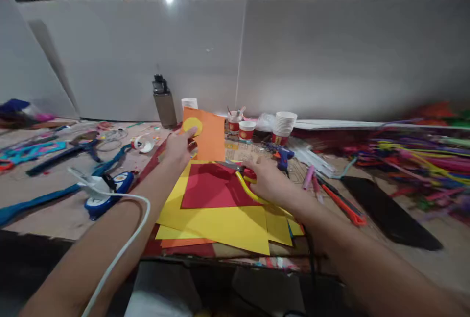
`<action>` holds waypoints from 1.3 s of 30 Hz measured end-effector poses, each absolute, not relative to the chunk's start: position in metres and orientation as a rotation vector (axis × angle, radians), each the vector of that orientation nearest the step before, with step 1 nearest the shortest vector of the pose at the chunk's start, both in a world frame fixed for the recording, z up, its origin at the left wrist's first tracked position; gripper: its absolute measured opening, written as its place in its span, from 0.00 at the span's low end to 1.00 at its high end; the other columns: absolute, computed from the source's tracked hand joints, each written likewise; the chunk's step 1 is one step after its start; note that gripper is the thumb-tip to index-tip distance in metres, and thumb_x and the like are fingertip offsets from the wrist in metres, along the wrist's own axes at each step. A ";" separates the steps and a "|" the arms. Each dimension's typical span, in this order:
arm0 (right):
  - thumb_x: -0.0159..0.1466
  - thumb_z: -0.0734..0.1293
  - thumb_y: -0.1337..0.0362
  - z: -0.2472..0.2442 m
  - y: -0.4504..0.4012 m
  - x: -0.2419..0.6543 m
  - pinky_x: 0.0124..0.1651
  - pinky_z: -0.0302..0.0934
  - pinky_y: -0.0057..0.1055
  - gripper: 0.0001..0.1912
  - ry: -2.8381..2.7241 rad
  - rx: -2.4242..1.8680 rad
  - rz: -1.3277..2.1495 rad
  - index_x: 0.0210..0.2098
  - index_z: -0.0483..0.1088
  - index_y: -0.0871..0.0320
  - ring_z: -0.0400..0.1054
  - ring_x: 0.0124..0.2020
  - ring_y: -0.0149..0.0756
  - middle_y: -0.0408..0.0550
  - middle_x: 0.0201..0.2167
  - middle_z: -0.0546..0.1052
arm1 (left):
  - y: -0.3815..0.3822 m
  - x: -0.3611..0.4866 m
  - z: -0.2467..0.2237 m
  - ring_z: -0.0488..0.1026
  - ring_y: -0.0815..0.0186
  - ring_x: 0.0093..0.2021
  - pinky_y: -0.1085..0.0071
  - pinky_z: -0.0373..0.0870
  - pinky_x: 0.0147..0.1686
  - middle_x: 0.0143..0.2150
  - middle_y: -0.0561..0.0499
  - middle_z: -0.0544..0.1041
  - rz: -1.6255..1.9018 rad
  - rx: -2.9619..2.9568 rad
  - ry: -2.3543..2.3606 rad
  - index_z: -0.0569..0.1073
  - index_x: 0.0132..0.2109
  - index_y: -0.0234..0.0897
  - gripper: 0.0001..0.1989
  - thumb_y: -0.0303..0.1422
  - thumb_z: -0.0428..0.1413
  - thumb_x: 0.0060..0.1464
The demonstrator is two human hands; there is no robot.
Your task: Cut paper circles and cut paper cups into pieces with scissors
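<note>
My left hand (178, 148) pinches an orange sheet of paper (212, 135), held upright above the table. A yellow paper circle (192, 125) lies against that sheet, under my left thumb. With my right hand (270, 177) I grip yellow-handled scissors (242, 184); their blades point left, just below the orange sheet's lower edge. Whether the blades touch the sheet I cannot tell. Beneath both hands lies a red sheet (209, 189) on top of several yellow sheets (220, 226).
Behind stand a dark bottle (165, 106), stacked paper cups (284, 126) and a blue glue gun (284, 158). A blue power strip (110, 194) with a white cable sits left. To the right are an orange cutter (345, 204), a black phone-like slab (391, 211) and colourful pipe cleaners (429, 170).
</note>
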State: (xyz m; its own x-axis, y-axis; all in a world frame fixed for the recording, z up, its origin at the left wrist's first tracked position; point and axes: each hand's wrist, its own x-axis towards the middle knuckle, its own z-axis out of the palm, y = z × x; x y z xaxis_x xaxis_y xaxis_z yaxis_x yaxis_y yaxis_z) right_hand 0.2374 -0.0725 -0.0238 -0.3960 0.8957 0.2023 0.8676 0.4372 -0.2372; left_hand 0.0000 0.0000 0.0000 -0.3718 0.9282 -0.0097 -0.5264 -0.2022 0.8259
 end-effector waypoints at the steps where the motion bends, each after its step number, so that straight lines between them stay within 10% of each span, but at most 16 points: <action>1: 0.57 0.63 0.71 -0.022 -0.071 0.239 0.46 0.60 0.32 0.27 -2.391 -1.545 0.151 0.57 0.68 0.57 0.68 0.43 0.43 0.58 0.45 0.73 | 0.002 -0.002 0.001 0.66 0.75 0.19 0.79 0.58 0.17 0.23 0.55 0.74 1.802 0.596 0.941 0.69 0.28 0.33 0.11 0.20 0.63 0.36; 12: 0.52 0.65 0.71 -0.007 -0.070 0.236 0.49 0.63 0.38 0.34 -1.877 -1.152 0.527 0.59 0.63 0.57 0.67 0.49 0.44 0.54 0.47 0.73 | 0.006 -0.004 0.003 0.69 0.75 0.24 0.79 0.59 0.20 0.26 0.54 0.76 1.926 0.566 0.864 0.72 0.28 0.34 0.10 0.22 0.65 0.37; 23: 0.55 0.67 0.63 0.001 -0.090 0.222 0.24 0.60 0.27 0.23 -1.821 -1.107 1.043 0.50 0.67 0.61 0.67 0.24 0.30 0.43 0.28 0.71 | -0.024 0.034 0.010 0.68 0.78 0.20 0.83 0.56 0.16 0.25 0.56 0.76 1.674 0.549 0.651 0.72 0.30 0.33 0.13 0.23 0.67 0.37; 39: 0.59 0.67 0.59 -0.002 -0.088 0.223 0.28 0.64 0.27 0.18 -1.822 -1.038 1.136 0.47 0.67 0.59 0.70 0.22 0.31 0.40 0.22 0.72 | -0.034 0.044 0.005 0.73 0.75 0.26 0.81 0.61 0.20 0.29 0.54 0.79 1.648 0.622 0.645 0.74 0.33 0.34 0.12 0.24 0.66 0.38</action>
State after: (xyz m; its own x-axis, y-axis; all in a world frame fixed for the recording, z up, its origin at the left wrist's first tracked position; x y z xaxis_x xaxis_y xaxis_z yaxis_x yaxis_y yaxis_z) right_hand 0.2230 -0.0882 -0.0022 -0.3998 0.9014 0.1666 0.2468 0.2809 -0.9275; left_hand 0.0444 -0.0335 0.0054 -0.1573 0.9862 0.0509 -0.6895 -0.1466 0.7093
